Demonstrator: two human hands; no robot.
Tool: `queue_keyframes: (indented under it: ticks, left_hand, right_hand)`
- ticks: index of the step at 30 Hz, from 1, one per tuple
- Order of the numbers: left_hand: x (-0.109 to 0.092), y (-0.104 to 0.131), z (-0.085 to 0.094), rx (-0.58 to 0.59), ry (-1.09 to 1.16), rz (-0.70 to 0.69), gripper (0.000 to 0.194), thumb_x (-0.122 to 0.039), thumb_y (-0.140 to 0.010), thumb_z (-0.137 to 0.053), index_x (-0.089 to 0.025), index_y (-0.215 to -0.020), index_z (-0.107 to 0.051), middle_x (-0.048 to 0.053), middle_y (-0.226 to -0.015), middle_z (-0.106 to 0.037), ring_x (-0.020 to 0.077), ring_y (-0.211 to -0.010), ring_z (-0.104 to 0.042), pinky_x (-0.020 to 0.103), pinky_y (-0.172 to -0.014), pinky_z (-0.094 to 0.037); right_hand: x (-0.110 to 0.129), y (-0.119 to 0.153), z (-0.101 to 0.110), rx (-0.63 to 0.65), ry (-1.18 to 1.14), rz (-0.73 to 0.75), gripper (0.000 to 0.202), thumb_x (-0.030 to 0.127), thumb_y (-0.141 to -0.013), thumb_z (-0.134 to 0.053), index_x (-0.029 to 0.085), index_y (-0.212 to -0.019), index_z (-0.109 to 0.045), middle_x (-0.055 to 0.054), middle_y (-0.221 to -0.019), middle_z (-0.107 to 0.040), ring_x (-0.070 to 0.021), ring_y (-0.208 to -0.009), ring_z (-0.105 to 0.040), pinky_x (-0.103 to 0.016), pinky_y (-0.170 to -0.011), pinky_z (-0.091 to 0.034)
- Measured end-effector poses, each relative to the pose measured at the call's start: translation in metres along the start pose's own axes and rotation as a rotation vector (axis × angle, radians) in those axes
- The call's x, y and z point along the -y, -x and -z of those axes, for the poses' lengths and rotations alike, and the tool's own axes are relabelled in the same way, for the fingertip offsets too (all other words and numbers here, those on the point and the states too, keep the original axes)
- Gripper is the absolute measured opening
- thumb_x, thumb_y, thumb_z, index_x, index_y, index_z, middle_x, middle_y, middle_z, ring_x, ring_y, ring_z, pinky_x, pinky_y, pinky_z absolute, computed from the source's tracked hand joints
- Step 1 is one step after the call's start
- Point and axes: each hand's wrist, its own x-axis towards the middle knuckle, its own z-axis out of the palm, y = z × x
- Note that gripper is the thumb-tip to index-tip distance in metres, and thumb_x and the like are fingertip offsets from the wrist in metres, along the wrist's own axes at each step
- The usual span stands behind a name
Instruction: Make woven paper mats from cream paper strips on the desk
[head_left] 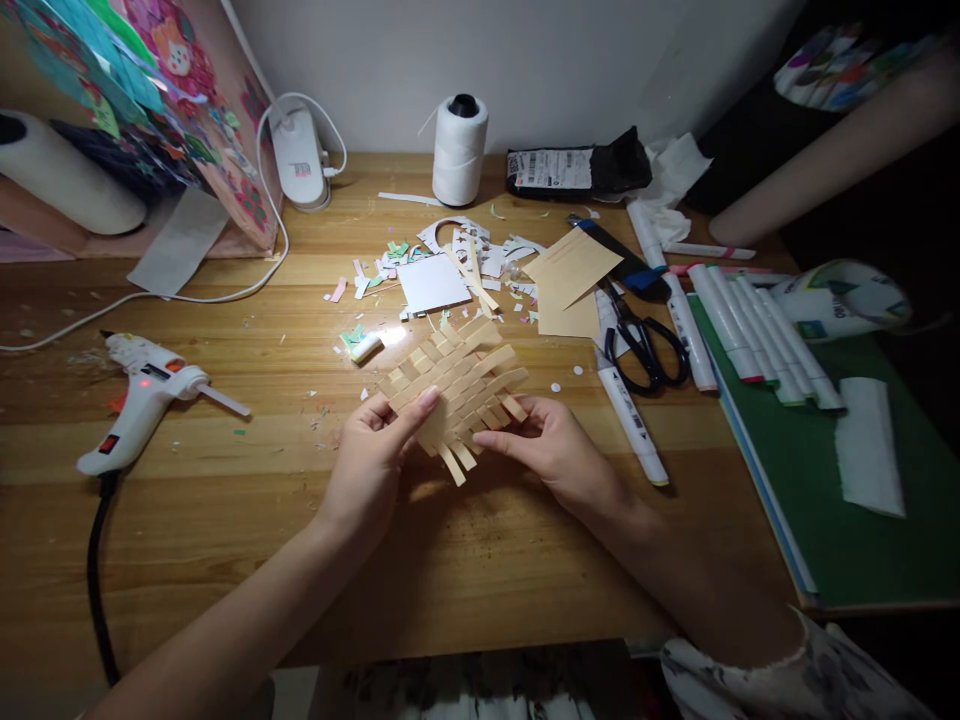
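**Woven paper mat held in both hands above the desk**

Tan mat of interlaced paper strips held near the front edge of the wooden desk, loose strip ends fanning out along its sides. My left hand is closed on the left side, thumb flat on the upper face, fingers mostly hidden beneath. My right hand is closed on the lower right edge: thumb at the near strip ends, fingers curled at the right corner. Both grips narrow, nothing but mat between thumb and fingers.

Beyond the mat: white square card, with paper scraps in green, pink and white scattered around it. Farther back, an upright cone of white thread, and a black package with a printed label.

Left side: white hot glue gun lying down, red light lit, glue stick jutting from its rear.

Right side: tan paper pieces overlapping; black-handled scissors just beside them; a white marker lying nearer me. More white markers side by side, partly over a green board.
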Motion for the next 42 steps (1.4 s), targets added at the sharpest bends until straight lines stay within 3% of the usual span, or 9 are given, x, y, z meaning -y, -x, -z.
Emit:
queue_keyframes:
  ticks: [6,12,19,26,31,37,42]
  left_hand:
    - [-0.002,-0.001,0.001,-0.032,-0.019,-0.053,0.023,-0.029,-0.072,-0.074,-0.013,-0.086,-0.067,0.007,-0.085,-0.072,0.0157,-0.067,-0.068,0.024,-0.061,-0.055]
    - [-0.003,0.000,0.001,-0.029,-0.023,-0.062,0.025,-0.029,-0.073,-0.073,-0.013,-0.091,-0.067,0.007,-0.087,-0.072,0.0159,-0.068,-0.068,0.025,-0.063,-0.056]
    - [-0.002,0.000,-0.001,-0.011,-0.018,-0.068,0.024,-0.028,-0.072,-0.074,-0.012,-0.088,-0.066,0.008,-0.090,-0.072,0.0167,-0.072,-0.068,0.024,-0.064,-0.055]
    - [-0.007,-0.004,0.003,-0.081,-0.023,-0.142,0.025,-0.032,-0.070,-0.075,-0.017,-0.089,-0.067,0.004,-0.088,-0.072,0.0151,-0.073,-0.067,0.024,-0.067,-0.053]
    - [-0.008,-0.005,0.004,-0.105,-0.034,-0.148,0.025,-0.033,-0.070,-0.074,-0.017,-0.088,-0.067,0.003,-0.084,-0.072,0.0137,-0.070,-0.067,0.023,-0.066,-0.052]
    - [0.003,0.000,-0.002,-0.032,-0.057,-0.070,0.029,-0.033,-0.070,-0.075,-0.013,-0.090,-0.067,0.007,-0.088,-0.072,0.0176,-0.074,-0.067,0.026,-0.068,-0.054]
    - [0.008,0.004,-0.005,0.014,-0.074,-0.042,0.030,-0.033,-0.072,-0.073,-0.015,-0.095,-0.067,0.008,-0.096,-0.071,0.0199,-0.084,-0.067,0.029,-0.074,-0.054]
  right_hand:
    - [-0.002,-0.002,0.001,-0.029,0.001,-0.038,0.026,0.025,-0.066,-0.076,0.017,-0.090,-0.068,-0.004,-0.088,-0.073,-0.0170,-0.080,-0.068,-0.030,-0.074,-0.055]
    - [-0.001,-0.003,0.003,0.039,-0.036,-0.088,0.034,0.026,-0.063,-0.077,0.016,-0.094,-0.066,-0.005,-0.089,-0.072,-0.0179,-0.083,-0.068,-0.030,-0.071,-0.057]
    - [0.002,-0.002,0.008,0.038,-0.006,-0.145,0.033,0.025,-0.063,-0.076,0.015,-0.093,-0.067,-0.005,-0.083,-0.073,-0.0178,-0.078,-0.069,-0.030,-0.070,-0.057]
    - [0.004,-0.001,0.009,0.011,0.025,-0.141,0.022,0.027,-0.064,-0.076,0.014,-0.079,-0.067,-0.006,-0.077,-0.073,-0.0177,-0.072,-0.070,-0.030,-0.066,-0.057]
    - [0.010,-0.001,0.013,-0.003,0.066,-0.096,0.025,0.028,-0.063,-0.077,0.015,-0.081,-0.066,-0.006,-0.081,-0.073,-0.0168,-0.074,-0.069,-0.030,-0.070,-0.056]
    - [0.010,0.000,0.008,-0.051,-0.015,0.018,0.038,0.030,-0.059,-0.082,0.020,-0.092,-0.066,-0.004,-0.094,-0.072,-0.0178,-0.088,-0.067,-0.029,-0.080,-0.053]
    - [0.006,0.002,0.006,-0.098,0.086,0.010,0.027,0.036,-0.067,-0.077,0.018,-0.087,-0.069,-0.005,-0.086,-0.074,-0.0179,-0.074,-0.068,-0.029,-0.067,-0.054]
